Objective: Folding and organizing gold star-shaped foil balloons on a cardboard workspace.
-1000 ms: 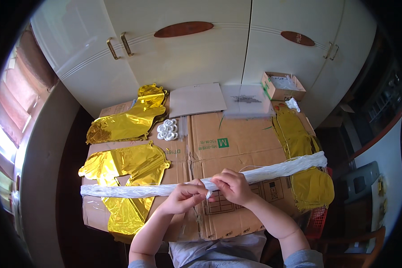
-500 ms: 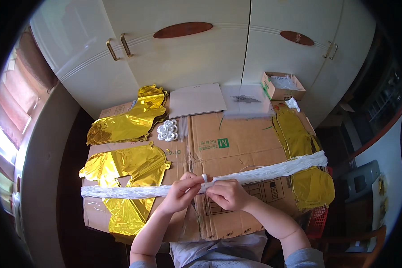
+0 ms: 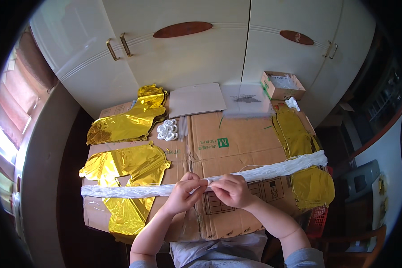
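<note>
A long bundle of white string (image 3: 283, 169) lies crosswise over the cardboard, its left part reaching across a gold foil balloon. At the bundle's middle my left hand (image 3: 182, 193) is closed, thumb and fingertips pinching the white strands. Right beside it, my right hand (image 3: 233, 192) is closed too, its fingertips nearly meeting the left ones. A small bit of white shows between the two pinches; its exact form is partly hidden by the fingers.
Flat gold foil balloons lie at the left (image 3: 127, 163) and right (image 3: 314, 187). Behind my hands are a pile of white ribbon rolls (image 3: 167, 130), a grey board (image 3: 197, 100), a clear plastic bag (image 3: 247, 100) and a small open box (image 3: 282, 91). White cabinets (image 3: 183, 58) stand behind the cardboard (image 3: 236, 156).
My right hand has turned and risen slightly, its fingertips now closer to the left ones. The small upright white piece above the bundle no longer shows. My left hand has barely moved.
</note>
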A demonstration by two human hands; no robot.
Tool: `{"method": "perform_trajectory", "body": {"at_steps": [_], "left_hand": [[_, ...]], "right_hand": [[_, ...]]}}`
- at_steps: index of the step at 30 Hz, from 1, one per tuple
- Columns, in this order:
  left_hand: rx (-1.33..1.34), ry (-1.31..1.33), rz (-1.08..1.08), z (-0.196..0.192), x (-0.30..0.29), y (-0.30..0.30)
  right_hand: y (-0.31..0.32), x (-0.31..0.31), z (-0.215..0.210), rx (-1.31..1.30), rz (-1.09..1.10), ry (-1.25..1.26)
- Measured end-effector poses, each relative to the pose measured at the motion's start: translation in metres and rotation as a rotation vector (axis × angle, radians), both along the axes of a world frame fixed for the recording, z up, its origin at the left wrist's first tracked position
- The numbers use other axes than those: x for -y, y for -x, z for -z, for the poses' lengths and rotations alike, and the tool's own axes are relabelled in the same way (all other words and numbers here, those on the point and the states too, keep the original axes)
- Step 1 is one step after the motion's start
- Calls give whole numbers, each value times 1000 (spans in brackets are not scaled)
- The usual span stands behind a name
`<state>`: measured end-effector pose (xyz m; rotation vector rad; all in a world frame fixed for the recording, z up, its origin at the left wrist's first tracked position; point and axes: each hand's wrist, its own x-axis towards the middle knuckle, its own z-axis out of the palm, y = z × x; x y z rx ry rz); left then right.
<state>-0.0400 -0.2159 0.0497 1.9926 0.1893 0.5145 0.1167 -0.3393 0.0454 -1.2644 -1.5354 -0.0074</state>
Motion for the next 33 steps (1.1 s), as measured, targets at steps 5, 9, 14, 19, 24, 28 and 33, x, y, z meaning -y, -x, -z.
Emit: {"method": "perform_trajectory", "body": {"at_steps": [5,9,14,19,24,28,33], "left_hand": [[87,459,278,2,-2,4],[140,548,143,8,2,3],[133,107,6,11,2,-5],[11,50,-29,8,3,-2],[-84,122,35,11,4,0],[8,630,118,11,9,-2],[112,793,178,10,7,-1]], "right_hand": [[-2,-2,4,-74,72,111],[3,-3,6,-30,21,116],[3,-4,5,71,82,3],[0,-4,3,58,122,-73],[-4,-5,3,-38,107,-25],[-4,-4,7,-185,65,96],[2,-5,9,-216,39,98]]}}
